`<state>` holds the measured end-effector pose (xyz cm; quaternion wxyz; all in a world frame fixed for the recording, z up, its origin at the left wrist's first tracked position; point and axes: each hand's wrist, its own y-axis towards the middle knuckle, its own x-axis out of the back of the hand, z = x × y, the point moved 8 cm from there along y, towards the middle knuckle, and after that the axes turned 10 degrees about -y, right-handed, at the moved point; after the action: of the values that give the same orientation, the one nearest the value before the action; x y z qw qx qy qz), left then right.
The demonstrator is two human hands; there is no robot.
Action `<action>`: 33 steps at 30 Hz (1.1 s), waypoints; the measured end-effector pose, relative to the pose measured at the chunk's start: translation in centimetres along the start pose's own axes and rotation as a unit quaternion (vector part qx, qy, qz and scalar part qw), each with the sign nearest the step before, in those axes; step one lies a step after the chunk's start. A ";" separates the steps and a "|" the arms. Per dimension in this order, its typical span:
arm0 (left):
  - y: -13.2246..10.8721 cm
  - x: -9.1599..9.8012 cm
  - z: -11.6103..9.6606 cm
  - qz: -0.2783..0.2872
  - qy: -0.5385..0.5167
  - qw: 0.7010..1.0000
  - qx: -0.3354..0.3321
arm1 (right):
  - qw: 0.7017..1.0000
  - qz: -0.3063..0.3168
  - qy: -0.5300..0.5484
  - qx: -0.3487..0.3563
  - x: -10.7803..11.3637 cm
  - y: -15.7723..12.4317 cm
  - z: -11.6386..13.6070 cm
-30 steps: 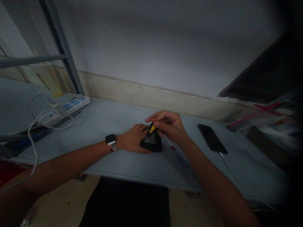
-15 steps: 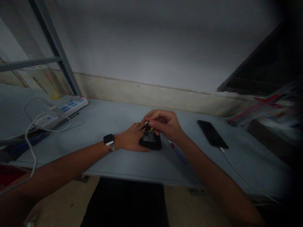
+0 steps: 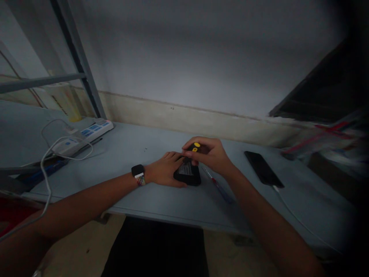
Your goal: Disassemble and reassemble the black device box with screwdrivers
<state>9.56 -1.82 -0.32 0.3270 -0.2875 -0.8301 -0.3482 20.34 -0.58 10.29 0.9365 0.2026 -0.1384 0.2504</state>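
A small black box (image 3: 188, 177) with a printed label on top rests on the table. My left hand (image 3: 165, 169) lies along its left side, thumb at the near edge and fingers at the far side, holding it down. Above the box's far end, my right hand (image 3: 209, 154) grips a screwdriver (image 3: 196, 147) with a short black-and-yellow handle. The yellow end points up toward me; its tip is hidden by the fingers. Beside the box on the right lies another screwdriver (image 3: 220, 189), with a bluish handle, red collar and thin metal shaft.
A black phone (image 3: 263, 169) with a white cable lies to the right. On the left are a white power strip (image 3: 92, 132), a looped white cord (image 3: 47, 181) and a yellowish plastic container (image 3: 70, 104) behind a metal frame post (image 3: 86, 73). Blurred plastic bags (image 3: 337, 142) sit far right.
My right hand has turned the screwdriver, so its yellow end now shows upward. The whole view has shifted slightly; my left hand stays on the black box.
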 end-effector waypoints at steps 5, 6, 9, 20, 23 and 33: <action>0.1 0.2 -0.5 0.015 0.030 0.999 0.007 | 0.989 -0.119 0.078 0.038 3.5 0.9 0.9; 0.1 0.2 -0.5 0.015 0.030 0.999 0.008 | 0.984 -0.146 0.093 0.042 3.9 1.1 0.7; 0.1 0.2 -0.6 0.014 0.022 1.000 0.010 | 0.982 -0.160 0.096 0.007 3.0 2.4 -1.3; 0.2 -0.3 0.2 0.006 0.006 1.000 0.008 | 0.993 -0.047 0.074 -0.085 -4.6 7.3 -7.4; 0.3 -0.4 0.3 0.003 0.007 1.000 0.008 | 0.993 -0.046 0.069 -0.080 -4.9 7.8 -7.2; 0.1 -0.2 -0.2 0.002 0.002 1.000 0.001 | 0.994 -0.075 0.064 -0.051 -2.4 7.4 -5.4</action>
<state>9.81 -1.90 -0.32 0.3293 -0.2879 -0.8296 -0.3469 15.33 6.68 6.96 0.9688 0.1480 -0.0754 0.1841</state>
